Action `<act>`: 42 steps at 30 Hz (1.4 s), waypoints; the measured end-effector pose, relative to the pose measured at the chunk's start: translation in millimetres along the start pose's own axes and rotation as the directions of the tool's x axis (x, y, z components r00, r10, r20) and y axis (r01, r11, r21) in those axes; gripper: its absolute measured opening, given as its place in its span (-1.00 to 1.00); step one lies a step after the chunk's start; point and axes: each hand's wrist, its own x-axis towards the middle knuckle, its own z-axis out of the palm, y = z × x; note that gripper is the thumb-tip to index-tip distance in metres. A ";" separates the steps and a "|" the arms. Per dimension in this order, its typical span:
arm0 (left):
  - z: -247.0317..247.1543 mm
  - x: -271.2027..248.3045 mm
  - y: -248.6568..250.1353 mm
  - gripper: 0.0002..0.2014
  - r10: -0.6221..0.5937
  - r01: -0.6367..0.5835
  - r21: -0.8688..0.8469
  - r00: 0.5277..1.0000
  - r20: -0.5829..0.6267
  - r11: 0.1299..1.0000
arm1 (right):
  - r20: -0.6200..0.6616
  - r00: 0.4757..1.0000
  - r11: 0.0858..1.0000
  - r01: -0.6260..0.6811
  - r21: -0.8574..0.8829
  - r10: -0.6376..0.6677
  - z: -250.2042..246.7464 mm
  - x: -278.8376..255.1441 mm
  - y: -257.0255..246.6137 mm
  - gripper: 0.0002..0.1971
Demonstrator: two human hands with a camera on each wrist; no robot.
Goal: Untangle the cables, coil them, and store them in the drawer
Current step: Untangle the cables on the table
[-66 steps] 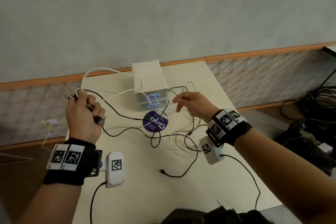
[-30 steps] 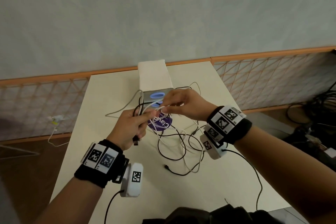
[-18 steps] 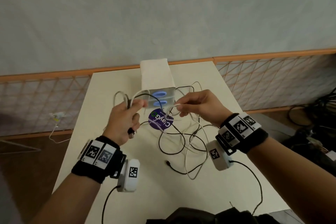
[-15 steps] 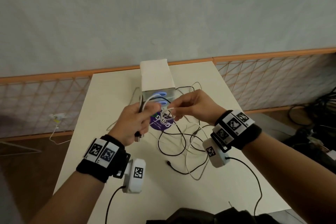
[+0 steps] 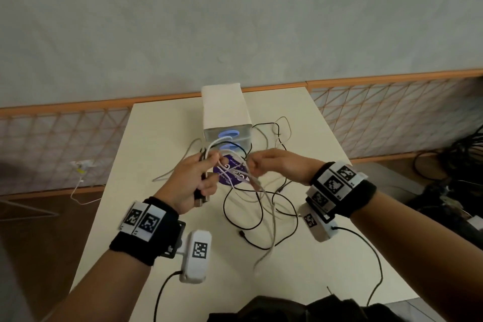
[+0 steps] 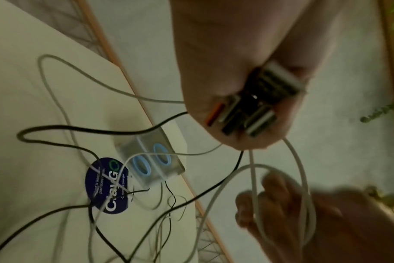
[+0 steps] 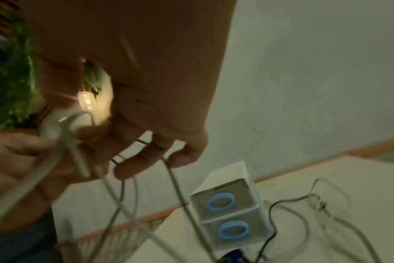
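Black and white cables lie tangled on the cream table, with several strands lifted. My left hand grips a bundle of USB plugs and loops of white cable above the table. My right hand, close beside it, pinches white cable strands that hang down to the tangle. The small drawer unit, white with two clear fronts and blue ring pulls, stands just behind the hands, both drawers closed.
A round dark blue sticker lies on the table under the cables. An orange mesh fence runs behind the table. More dark cables lie on the floor at the right. A dark bag sits at the table's near edge.
My left hand came in from the far left to meet the right in front of the drawer unit. The hands keep looping white cable between them, and more strands hang lifted.
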 end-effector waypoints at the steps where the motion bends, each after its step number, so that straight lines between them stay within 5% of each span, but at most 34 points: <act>1: 4.8 0.9 -3.7 -0.91 0.003 -0.003 0.017 1.000 -0.016 1.000 | 0.010 1.000 1.000 -0.026 -0.001 0.026 3.8 3.7 0.9 -0.79; 3: 9.4 1.9 -5.0 -0.89 0.048 -0.043 0.094 0.998 -0.046 0.995 | 0.003 0.999 0.997 -0.051 -0.056 0.051 11.3 7.6 -2.2 -0.78; 7: 7.6 -0.5 -0.2 -0.82 0.089 -0.096 0.286 0.995 0.035 0.954 | -0.346 0.937 0.994 0.080 0.073 -0.050 13.8 10.5 -4.8 -0.58; 9: 11.9 -3.6 -2.6 -0.77 0.090 -0.106 0.411 0.994 0.057 0.906 | -0.278 0.959 0.943 0.140 0.303 -0.053 16.5 11.0 -9.2 -0.60; 11: 14.4 -2.8 -4.3 -0.78 0.121 -0.123 0.438 0.992 0.032 0.890 | -0.140 0.989 0.794 0.116 0.596 -0.040 15.8 9.7 -14.1 -0.60; 13: 12.3 0.0 -5.2 -0.79 0.157 -0.142 0.454 0.988 0.005 0.880 | -0.065 0.998 0.721 0.055 0.690 -0.014 12.5 6.9 -13.3 -0.56; 19: 2.5 0.7 -6.0 -0.76 0.162 -0.157 0.278 0.987 0.005 0.948 | 0.055 0.998 0.861 -0.045 0.506 0.020 4.5 -3.9 -18.4 -0.84; 22: -4.0 -1.9 -7.8 -0.66 0.113 -0.131 0.199 0.989 0.100 0.971 | 0.004 0.990 0.875 -0.128 0.468 0.143 -3.8 -5.5 -13.3 -0.92; 24: -0.9 -2.2 -9.1 -0.69 0.084 -0.109 0.299 0.992 0.094 0.948 | -0.107 0.969 0.879 -0.153 0.452 0.224 0.7 -1.1 -8.8 -0.88; 26: 3.4 0.0 -11.5 -0.79 0.098 -0.114 0.513 0.993 0.059 0.851 | -0.410 0.882 0.968 -0.167 0.190 0.232 7.9 6.1 -3.4 -0.79; 28: -3.6 3.0 -16.2 -0.76 0.183 -0.158 0.720 0.982 0.043 0.676 | -0.697 0.710 0.955 -0.266 -0.132 0.101 -0.7 5.4 5.4 -0.61; 29: -11.6 3.2 -17.8 -0.72 0.226 -0.152 0.787 0.974 0.017 0.598 | -0.785 0.615 0.936 -0.315 -0.155 0.077 -11.9 -0.2 10.8 -0.54; 31: -28.7 2.0 -19.0 -0.66 0.268 -0.087 0.786 0.958 -0.102 0.612 | -0.856 0.508 0.934 -0.341 -0.105 0.090 -37.8 -15.5 20.0 -0.48; 33: -37.0 3.2 -19.2 -0.68 0.289 -0.051 0.781 0.942 -0.168 0.622 | -0.847 0.499 0.963 -0.265 0.056 0.187 -56.7 -25.8 30.7 -0.50; 36: -33.3 7.4 -19.5 -0.72 0.346 -0.057 0.813 0.920 -0.183 0.580 | -0.737 0.566 0.899 -0.016 0.438 0.370 -59.1 -32.2 28.0 -0.56; 37: -33.7 8.6 -19.4 -0.73 0.351 -0.033 0.823 0.913 -0.206 0.568 | -0.758 0.561 0.922 -0.026 0.387 0.334 -59.1 -34.0 26.9 -0.50; 39: -42.5 11.5 -19.1 -0.73 0.353 0.026 0.835 0.899 -0.260 0.549 | -0.867 0.493 0.946 -0.309 -0.097 0.072 -63.7 -45.1 25.9 -0.39; 41: -52.4 9.1 -17.7 -0.74 0.351 0.079 0.842 0.885 -0.306 0.534 | -0.906 0.394 0.656 -0.644 -0.393 -0.155 -73.6 -61.5 25.1 -0.39; 42: -56.5 8.1 -17.2 -0.74 0.339 0.092 0.819 0.880 -0.333 0.566 | -0.899 0.408 0.596 -0.686 -0.418 -0.161 -81.6 -68.2 25.3 -0.42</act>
